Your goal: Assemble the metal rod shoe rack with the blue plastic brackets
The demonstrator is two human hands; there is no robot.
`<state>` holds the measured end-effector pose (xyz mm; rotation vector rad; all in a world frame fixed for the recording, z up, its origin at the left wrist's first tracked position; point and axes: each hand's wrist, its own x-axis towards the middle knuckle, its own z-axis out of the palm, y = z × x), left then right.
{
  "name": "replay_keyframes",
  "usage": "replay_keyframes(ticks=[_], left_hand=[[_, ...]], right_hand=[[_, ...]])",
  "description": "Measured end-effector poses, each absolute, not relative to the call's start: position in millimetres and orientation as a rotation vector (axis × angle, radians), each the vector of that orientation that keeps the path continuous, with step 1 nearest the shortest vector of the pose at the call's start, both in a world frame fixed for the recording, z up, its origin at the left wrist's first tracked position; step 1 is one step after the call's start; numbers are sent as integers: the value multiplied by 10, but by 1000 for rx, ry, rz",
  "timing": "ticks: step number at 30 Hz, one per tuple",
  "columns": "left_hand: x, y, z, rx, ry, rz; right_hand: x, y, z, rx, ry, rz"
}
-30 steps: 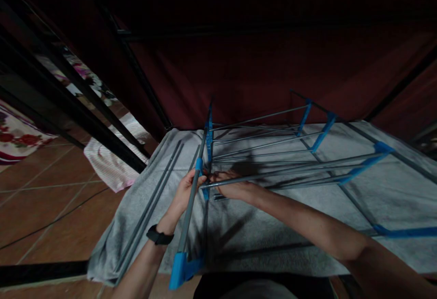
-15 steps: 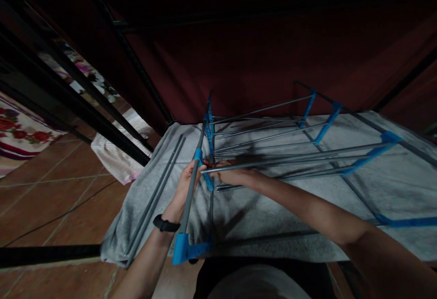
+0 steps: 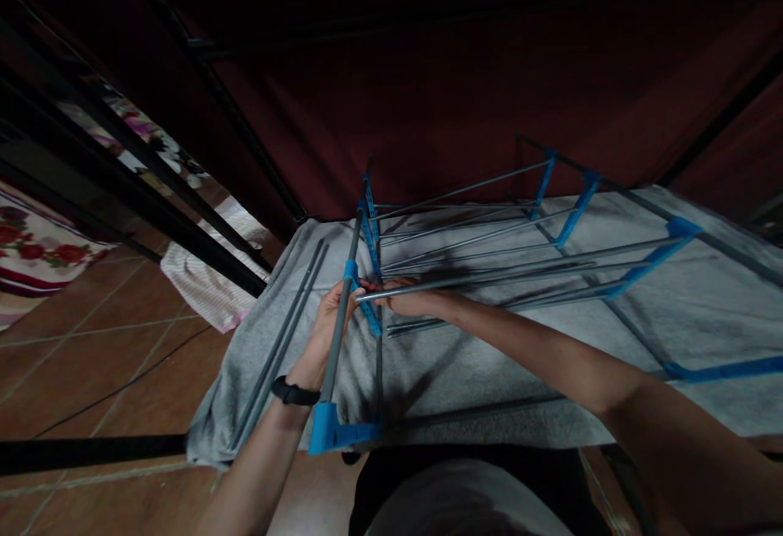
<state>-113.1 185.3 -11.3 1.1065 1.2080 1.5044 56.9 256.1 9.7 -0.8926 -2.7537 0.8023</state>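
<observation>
A partly assembled drying rack with blue plastic brackets and grey metal tubes lies across a grey blanket. My left hand (image 3: 329,316), with a black band on the wrist, is closed around the left side frame tube (image 3: 340,328) at a blue bracket (image 3: 372,317). Fingers of my right hand (image 3: 411,299) pinch close to that bracket, almost meeting the left fingertips. A thin metal rod (image 3: 519,276) runs rightward from my right hand. Another rod (image 3: 465,281) crosses in front of this hand and partly hides its fingers; its left end is beside the bracket.
Two loose grey tubes (image 3: 287,332) lie on the grey blanket (image 3: 465,381) at the left. The rack's right side frame (image 3: 734,254) has more blue brackets. A dark red curtain (image 3: 428,112) hangs behind. Black metal bars (image 3: 208,242) and a striped cloth (image 3: 211,275) are at the left.
The view has shifted slightly, so the rack appears a little higher and further left. Both hands stay at the bracket. The rod's right end shows more clearly now.
</observation>
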Motion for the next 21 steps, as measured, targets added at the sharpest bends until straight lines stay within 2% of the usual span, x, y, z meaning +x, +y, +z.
replay_keyframes(ticks=[15, 21], left_hand=[[-1013, 1837, -228, 1089, 1261, 1557], [-996, 1804, -228, 1170, 1291, 1507]], right_hand=[[545, 2578, 29, -884, -2700, 894], [576, 2479, -63, -966, -2740, 681]])
